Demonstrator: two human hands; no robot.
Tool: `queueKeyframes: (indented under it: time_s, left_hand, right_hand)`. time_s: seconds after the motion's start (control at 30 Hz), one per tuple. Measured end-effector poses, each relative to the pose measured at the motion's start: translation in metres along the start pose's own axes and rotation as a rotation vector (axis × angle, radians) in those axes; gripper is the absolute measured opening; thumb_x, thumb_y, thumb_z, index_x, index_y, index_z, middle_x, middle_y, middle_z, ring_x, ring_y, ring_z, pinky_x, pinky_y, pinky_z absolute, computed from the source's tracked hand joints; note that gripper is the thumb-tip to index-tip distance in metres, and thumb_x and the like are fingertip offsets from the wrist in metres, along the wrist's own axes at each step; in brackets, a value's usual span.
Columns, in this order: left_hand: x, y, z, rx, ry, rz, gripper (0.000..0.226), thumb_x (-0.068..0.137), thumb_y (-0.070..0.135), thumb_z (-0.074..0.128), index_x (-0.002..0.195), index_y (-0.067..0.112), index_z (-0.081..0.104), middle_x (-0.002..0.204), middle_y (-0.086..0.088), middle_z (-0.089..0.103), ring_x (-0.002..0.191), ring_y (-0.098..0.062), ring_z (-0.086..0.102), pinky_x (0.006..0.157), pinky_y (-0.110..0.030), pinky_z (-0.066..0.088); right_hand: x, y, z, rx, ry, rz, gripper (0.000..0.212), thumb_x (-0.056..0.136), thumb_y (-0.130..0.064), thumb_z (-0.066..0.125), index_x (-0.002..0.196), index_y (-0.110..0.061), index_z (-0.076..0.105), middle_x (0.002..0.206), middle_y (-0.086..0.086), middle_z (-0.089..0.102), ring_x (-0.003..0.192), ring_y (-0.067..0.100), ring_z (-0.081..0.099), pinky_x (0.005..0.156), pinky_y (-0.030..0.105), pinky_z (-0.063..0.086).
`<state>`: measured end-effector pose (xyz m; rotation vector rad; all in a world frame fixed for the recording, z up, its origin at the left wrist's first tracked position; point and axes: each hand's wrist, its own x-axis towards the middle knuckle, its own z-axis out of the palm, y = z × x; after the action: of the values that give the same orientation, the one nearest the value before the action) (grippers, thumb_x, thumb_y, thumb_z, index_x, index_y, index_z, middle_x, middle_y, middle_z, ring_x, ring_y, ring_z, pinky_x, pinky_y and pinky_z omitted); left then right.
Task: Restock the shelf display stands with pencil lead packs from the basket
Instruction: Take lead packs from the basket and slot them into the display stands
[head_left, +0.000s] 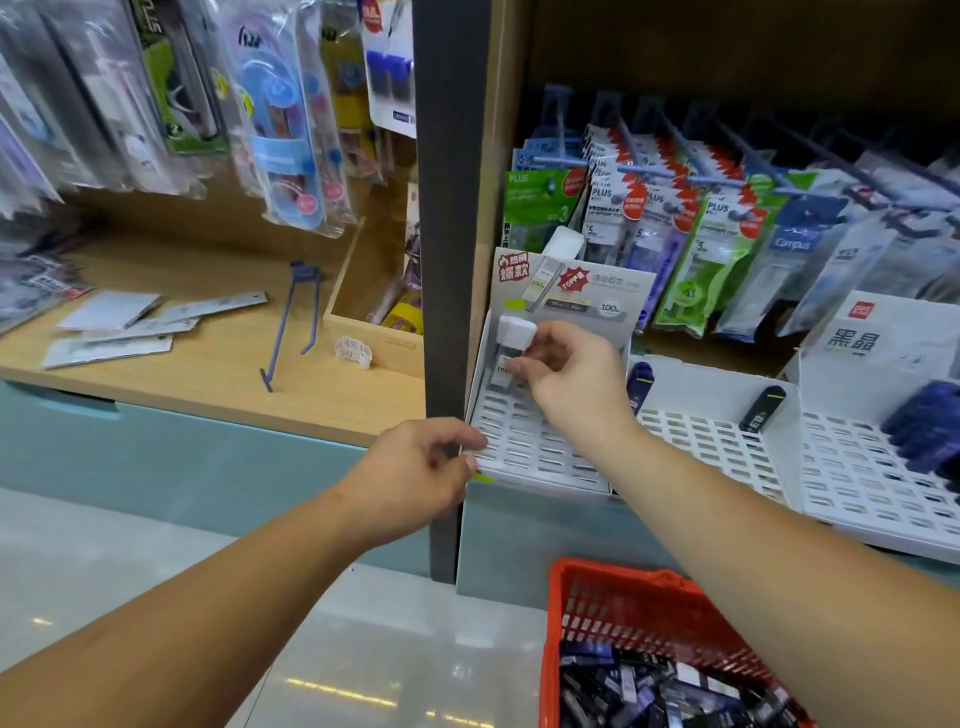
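Observation:
A white slotted display stand (540, 447) sits at the left end of the right shelf. My right hand (569, 379) pinches a white-capped pencil lead pack (514, 338) at the stand's back rows, just above the slots. My left hand (421, 478) grips the stand's front left corner with curled fingers. Below, a red basket (618, 613) on the floor holds several dark lead packs (665, 691). Two more white stands (711, 441) (872, 483) lie to the right, with a few dark packs (761, 408) standing in them.
Hanging correction-tape packs (675, 218) fill the pegs behind the stands. A dark upright post (447, 260) divides the shelves. On the left wooden shelf lie a loose blue peg hook (291, 322), flat packets (135, 327) and a wooden box (374, 317).

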<state>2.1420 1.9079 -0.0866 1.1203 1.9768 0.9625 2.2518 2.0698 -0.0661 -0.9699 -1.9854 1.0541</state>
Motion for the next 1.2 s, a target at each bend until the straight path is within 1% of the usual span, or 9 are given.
queueKeyframes:
  time_s: [0.1, 0.23, 0.47, 0.63, 0.8, 0.9, 1.0, 1.07, 1.2]
  left_hand:
    - [0.003, -0.005, 0.000, -0.017, -0.015, 0.024, 0.019, 0.103, 0.024, 0.061, 0.119, 0.032, 0.069, 0.086, -0.012, 0.075, 0.070, -0.016, 0.067, 0.053, -0.016, 0.049]
    - [0.005, -0.011, 0.001, -0.005, -0.016, 0.053, 0.021, 0.102, 0.025, 0.062, 0.118, 0.037, 0.068, 0.081, -0.008, 0.074, 0.078, -0.024, 0.072, 0.073, -0.032, 0.063]
    - [0.006, -0.019, 0.004, 0.001, 0.013, 0.096, 0.020, 0.101, 0.028, 0.063, 0.118, 0.036, 0.069, 0.081, -0.016, 0.071, 0.081, -0.033, 0.069, 0.078, -0.043, 0.061]
    - [0.006, -0.015, 0.008, 0.048, 0.074, 0.104, 0.017, 0.099, 0.037, 0.065, 0.115, 0.034, 0.071, 0.075, -0.007, 0.071, 0.075, -0.026, 0.069, 0.073, -0.038, 0.061]
    - [0.005, -0.007, 0.012, 0.161, 0.151, 0.106, 0.018, 0.097, 0.037, 0.069, 0.113, 0.031, 0.071, 0.064, 0.009, 0.064, 0.064, -0.009, 0.063, 0.062, -0.023, 0.046]
    - [-0.002, 0.006, 0.016, 0.192, 0.182, 0.139, 0.017, 0.095, 0.034, 0.071, 0.112, 0.029, 0.071, 0.064, 0.012, 0.062, 0.062, -0.007, 0.061, 0.061, -0.021, 0.045]
    - [-0.011, 0.023, 0.030, 0.188, 0.143, 0.194, 0.010, 0.093, 0.033, 0.073, 0.102, 0.027, 0.073, 0.064, 0.009, 0.069, 0.061, -0.006, 0.066, 0.063, -0.024, 0.053]
    - [-0.017, 0.034, 0.051, 0.210, 0.066, 0.228, 0.005, 0.092, 0.032, 0.074, 0.094, 0.027, 0.074, 0.066, 0.010, 0.070, 0.065, -0.008, 0.068, 0.067, -0.028, 0.058]
    - [-0.025, 0.054, 0.111, 0.328, -0.168, 0.294, 0.002, 0.092, 0.027, 0.072, 0.092, 0.025, 0.073, 0.077, 0.012, 0.070, 0.074, -0.006, 0.067, 0.069, -0.025, 0.054]
  right_hand:
    - [0.003, 0.000, -0.001, 0.006, 0.002, -0.010, 0.018, 0.089, -0.013, 0.076, 0.097, -0.029, 0.074, 0.087, -0.010, 0.075, 0.090, 0.011, 0.071, 0.091, 0.044, 0.059]
    - [0.005, 0.001, -0.003, -0.024, -0.045, 0.011, 0.022, 0.090, -0.011, 0.076, 0.101, -0.029, 0.073, 0.091, -0.008, 0.076, 0.092, 0.011, 0.071, 0.094, 0.040, 0.058]
    - [0.016, 0.005, 0.006, -0.056, -0.029, 0.065, 0.026, 0.083, -0.011, 0.083, 0.083, -0.030, 0.066, 0.079, -0.003, 0.075, 0.080, 0.015, 0.073, 0.086, 0.043, 0.060]
    - [0.016, 0.010, 0.011, -0.169, 0.005, 0.088, 0.022, 0.080, -0.021, 0.087, 0.072, -0.024, 0.067, 0.072, -0.005, 0.070, 0.073, 0.019, 0.068, 0.078, 0.044, 0.060]
    - [0.001, -0.004, 0.000, -0.142, -0.028, 0.119, 0.021, 0.077, -0.031, 0.089, 0.075, -0.022, 0.070, 0.072, -0.005, 0.069, 0.068, 0.014, 0.065, 0.072, 0.034, 0.058]
    - [-0.031, -0.019, -0.028, -0.155, -0.139, 0.074, 0.019, 0.078, -0.034, 0.088, 0.079, -0.022, 0.073, 0.068, -0.004, 0.069, 0.063, 0.010, 0.064, 0.062, 0.027, 0.053]
    - [-0.075, -0.022, -0.074, -0.226, -0.353, 0.048, 0.025, 0.080, -0.038, 0.086, 0.074, -0.016, 0.076, 0.056, 0.003, 0.068, 0.051, 0.012, 0.063, 0.053, 0.024, 0.047]
    - [-0.103, -0.011, -0.109, -0.313, -0.525, 0.088, 0.029, 0.083, -0.043, 0.082, 0.074, -0.016, 0.077, 0.058, 0.006, 0.070, 0.053, 0.018, 0.067, 0.055, 0.028, 0.050]
    - [-0.151, 0.057, -0.158, -0.582, -0.789, 0.276, 0.032, 0.084, -0.053, 0.078, 0.084, -0.021, 0.080, 0.075, 0.002, 0.076, 0.069, 0.014, 0.071, 0.069, 0.031, 0.056]
